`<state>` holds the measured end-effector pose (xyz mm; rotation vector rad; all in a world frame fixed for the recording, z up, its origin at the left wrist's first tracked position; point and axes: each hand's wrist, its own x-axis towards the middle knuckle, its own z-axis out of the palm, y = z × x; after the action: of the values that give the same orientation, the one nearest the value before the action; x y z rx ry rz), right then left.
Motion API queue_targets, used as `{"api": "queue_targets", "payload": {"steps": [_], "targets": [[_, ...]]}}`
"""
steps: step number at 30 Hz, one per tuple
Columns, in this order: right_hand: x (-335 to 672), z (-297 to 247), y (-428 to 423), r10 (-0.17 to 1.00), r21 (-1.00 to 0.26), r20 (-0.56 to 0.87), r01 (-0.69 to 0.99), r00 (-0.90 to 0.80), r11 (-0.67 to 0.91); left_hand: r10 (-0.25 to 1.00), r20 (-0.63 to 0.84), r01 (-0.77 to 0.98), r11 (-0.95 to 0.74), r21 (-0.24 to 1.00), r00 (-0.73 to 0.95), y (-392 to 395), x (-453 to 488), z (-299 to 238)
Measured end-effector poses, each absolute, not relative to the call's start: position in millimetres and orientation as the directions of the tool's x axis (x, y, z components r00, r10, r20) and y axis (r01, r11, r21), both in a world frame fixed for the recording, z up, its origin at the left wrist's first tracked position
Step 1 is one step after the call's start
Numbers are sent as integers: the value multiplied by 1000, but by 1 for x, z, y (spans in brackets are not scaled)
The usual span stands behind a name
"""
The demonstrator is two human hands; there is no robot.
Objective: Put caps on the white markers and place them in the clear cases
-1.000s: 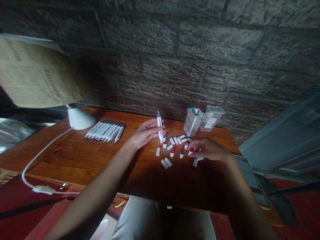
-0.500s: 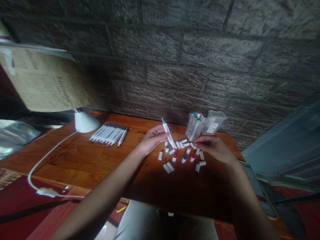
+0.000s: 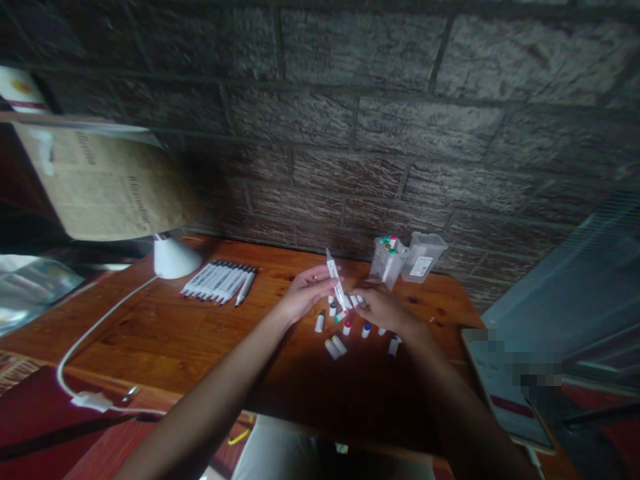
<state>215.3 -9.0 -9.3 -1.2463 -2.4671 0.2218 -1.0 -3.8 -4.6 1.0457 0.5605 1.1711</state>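
Marker (image 3: 336,280) is slanting in L hand (image 3: 305,293), over tabletop (image 3: 190,340); thumb & fingers are pinching barrel. R hand (image 3: 383,307) is curling, partly bent, over loose caps (image 3: 319,323) near marker; can't tell if it's gripping one. Row of pens (image 3: 220,281) is lying to L, near lamp (image 3: 175,260). Clear box (image 3: 386,267) w/ coloured bits is standing behind R hand, 2nd box (image 3: 424,257) just beside.

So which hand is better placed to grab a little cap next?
Probably the right hand: it is close beside the loose caps, though whether it holds one is unclear. The left hand is busy holding a marker.
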Motion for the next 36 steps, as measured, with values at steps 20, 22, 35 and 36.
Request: {"api": "queue_targets", "payload": {"steps": [20, 22, 35, 36], "targets": [[225, -3, -25, 900, -776, 292, 470, -325, 421, 903, 177, -440, 15, 898, 392, -6, -2, -5], [222, 1, -32, 934, -895, 262, 301, -241, 329, 891, 192, -427, 2, 904, 411, -8, -1, -4], [215, -8, -30, 973, -951, 229, 215, 14, 221, 878, 123, -379, 71, 923, 463, -11, 8, -8], [217, -9, -30, 964, -935, 266, 246, 6, 256, 881, 114, -374, 76, 924, 459, -10, 9, -9]]}}
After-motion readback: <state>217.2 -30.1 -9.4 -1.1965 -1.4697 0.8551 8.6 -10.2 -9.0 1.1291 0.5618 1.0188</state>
